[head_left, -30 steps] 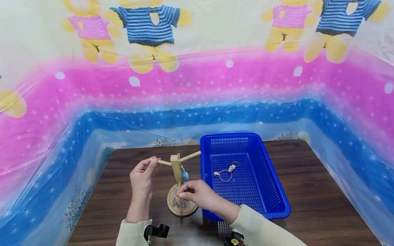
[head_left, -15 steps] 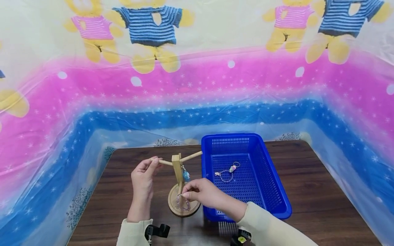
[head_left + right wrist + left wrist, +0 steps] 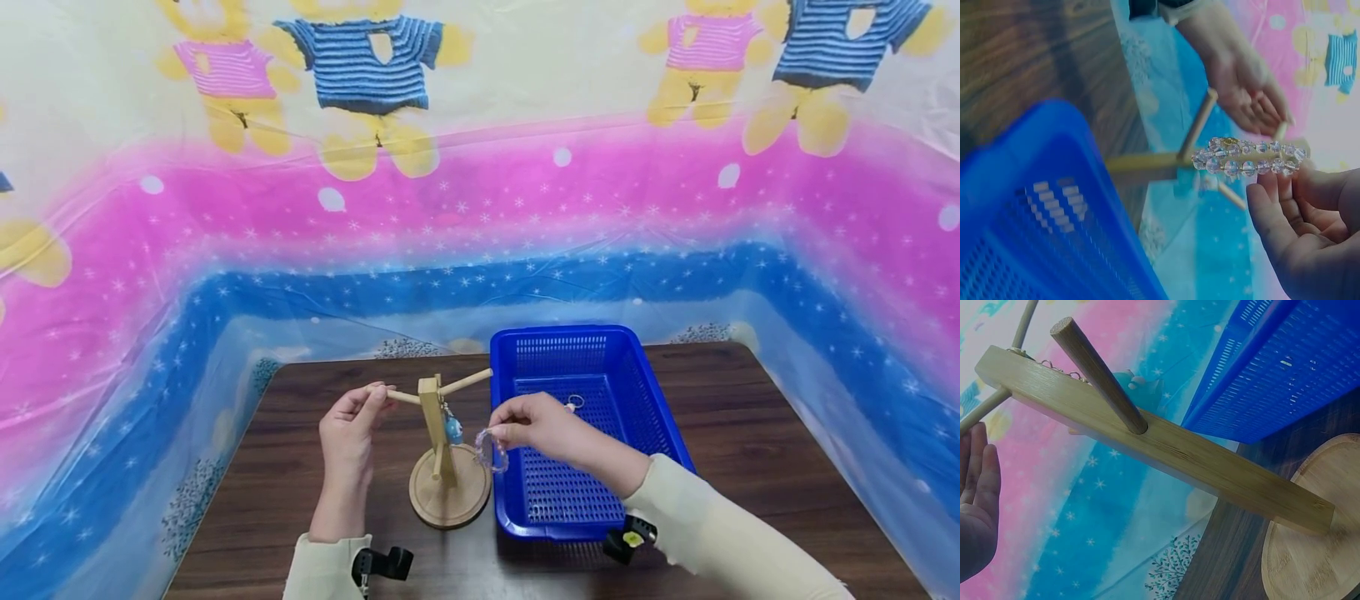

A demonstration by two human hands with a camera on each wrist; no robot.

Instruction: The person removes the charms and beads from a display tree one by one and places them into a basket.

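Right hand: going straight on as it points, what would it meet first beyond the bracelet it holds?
Likely the blue charm hanging from the wooden stand, ahead of the right hand in the head view; depth is unclear.

Clear-beaded bracelet (image 3: 1247, 167) aloft near wooden stand (image 3: 434, 421)

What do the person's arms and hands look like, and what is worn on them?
The left hand and right hand are bare. The sleeves are pale cream. Beside each sleeve's end is a black device; the right one has a yellow mark.
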